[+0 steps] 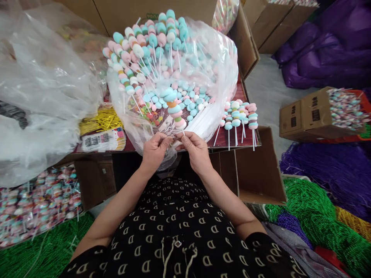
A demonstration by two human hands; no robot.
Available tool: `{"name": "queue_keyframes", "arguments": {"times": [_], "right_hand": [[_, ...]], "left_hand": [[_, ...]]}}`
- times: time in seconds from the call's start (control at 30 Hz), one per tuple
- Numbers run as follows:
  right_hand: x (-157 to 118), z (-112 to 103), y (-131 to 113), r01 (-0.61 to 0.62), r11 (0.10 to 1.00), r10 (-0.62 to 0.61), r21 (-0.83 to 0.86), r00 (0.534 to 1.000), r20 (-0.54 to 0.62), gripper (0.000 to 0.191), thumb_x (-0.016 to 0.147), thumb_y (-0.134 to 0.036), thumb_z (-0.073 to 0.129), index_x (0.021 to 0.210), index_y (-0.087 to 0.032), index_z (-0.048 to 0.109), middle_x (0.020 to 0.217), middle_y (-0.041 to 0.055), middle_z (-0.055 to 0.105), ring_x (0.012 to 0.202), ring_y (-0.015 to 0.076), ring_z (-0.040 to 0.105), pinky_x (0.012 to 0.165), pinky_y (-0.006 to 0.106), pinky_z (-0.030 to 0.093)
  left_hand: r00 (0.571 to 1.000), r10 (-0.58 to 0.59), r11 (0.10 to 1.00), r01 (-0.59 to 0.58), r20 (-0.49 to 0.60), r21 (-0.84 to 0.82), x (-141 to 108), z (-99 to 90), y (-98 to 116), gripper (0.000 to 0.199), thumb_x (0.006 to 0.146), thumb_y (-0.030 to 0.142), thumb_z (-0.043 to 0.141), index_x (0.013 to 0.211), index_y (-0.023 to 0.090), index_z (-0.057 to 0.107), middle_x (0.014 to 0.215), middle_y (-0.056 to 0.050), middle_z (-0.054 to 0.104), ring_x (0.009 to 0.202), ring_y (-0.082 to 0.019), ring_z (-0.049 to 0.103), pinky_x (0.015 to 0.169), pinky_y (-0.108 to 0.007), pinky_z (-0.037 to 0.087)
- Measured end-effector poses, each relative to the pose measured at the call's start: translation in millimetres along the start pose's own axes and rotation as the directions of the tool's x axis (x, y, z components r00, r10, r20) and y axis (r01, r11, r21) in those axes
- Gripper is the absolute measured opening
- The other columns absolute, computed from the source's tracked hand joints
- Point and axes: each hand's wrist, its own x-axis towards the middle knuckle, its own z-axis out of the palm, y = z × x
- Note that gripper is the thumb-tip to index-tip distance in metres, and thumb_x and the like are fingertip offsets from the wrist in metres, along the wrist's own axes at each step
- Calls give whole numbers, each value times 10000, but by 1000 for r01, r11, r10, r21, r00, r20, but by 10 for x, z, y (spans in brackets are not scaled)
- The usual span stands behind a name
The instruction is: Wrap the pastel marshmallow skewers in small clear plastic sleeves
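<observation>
A candy skewer [174,109] of blue, pink, white, orange and green pieces stands nearly upright just beyond my hands. My right hand [197,150] pinches close under its lowest piece, at the stick. Beside it, my left hand [155,151] is closed, thumb against forefinger; whatever lies between those fingertips is too small to make out. Loose blue, pink and white candies [189,103] lie behind the skewer, with small gummy rings [150,116] to their left. White sticks [203,119] lie bundled on the right. Many finished-looking skewers [153,33] are heaped in a clear plastic bag [224,58].
Several skewers [239,114] rest at the table's right edge [239,142]. Yellow twist ties [101,119] and printed wrappers [102,141] lie left, near a large plastic bag [43,77]. An open cardboard box [257,166] stands below right. Green bead strands [313,208] cover the floor.
</observation>
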Motion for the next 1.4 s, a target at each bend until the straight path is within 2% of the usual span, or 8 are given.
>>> {"name": "queue_keyframes", "arguments": {"times": [0.13,0.3,0.4,0.53,0.73,0.93,1.17,1.4], "right_hand": [[0,35,8,-28,1000,28,-6,999,-23,392,829,-597,781,962,-230,742,703,-24,695,622,131,641,552,253,526],[-3,-10,-85,60,998,-59,3,990,-130,336,845,-548,778,943,-232,720,683,-41,656,592,108,595,547,245,492],[16,-96,-160,76,996,-69,36,983,-169,339,849,-544,777,958,-236,686,643,-72,564,480,64,433,439,214,340],[55,-172,-218,-2,999,12,53,982,-186,365,856,-569,766,960,-236,656,542,-126,286,433,52,184,399,224,159],[138,-168,-231,-118,992,121,41,990,-72,602,722,-768,778,917,-204,699,505,-134,230,421,47,148,388,237,109],[149,-123,-147,-138,990,137,-28,990,-44,492,645,-637,885,762,-205,680,532,-94,409,487,60,316,441,221,244],[80,-95,-26,-22,997,13,-80,994,-110,431,676,-583,884,708,-214,663,592,-68,497,564,85,411,523,226,364],[66,-70,93,2,991,-17,-132,994,-112,389,750,-601,821,813,-229,726,620,-44,527,604,117,460,527,232,372]], "left_hand": [[1000,-1,1000,1,-16,22,-21,16,10,282,836,368,817,686,187,661,579,37,584,564,-95,481,569,-211,386],[992,-124,949,113,-20,-295,16,40,-90,436,858,582,763,712,211,589,535,66,439,431,-72,333,412,-220,268],[991,-131,915,114,-19,-388,58,5,-113,449,779,602,831,735,214,609,531,79,407,410,-61,310,386,-215,235],[994,-110,940,113,25,-323,61,-73,-124,408,754,586,855,837,211,717,591,52,555,439,-61,361,402,-206,265],[996,5,997,2,89,-77,40,-147,-28,270,808,473,824,892,216,811,742,-17,753,669,-142,638,622,-228,495],[994,5,999,0,113,-51,74,-144,10,199,785,389,839,876,213,824,791,-27,766,728,-157,659,675,-241,522],[965,-212,844,259,153,-470,88,-43,-4,476,649,565,927,769,191,659,678,11,676,585,-122,618,587,-248,555],[991,-126,921,136,52,-365,66,-4,-20,416,783,558,846,821,206,629,536,82,513,414,-60,462,438,-182,390]]}}
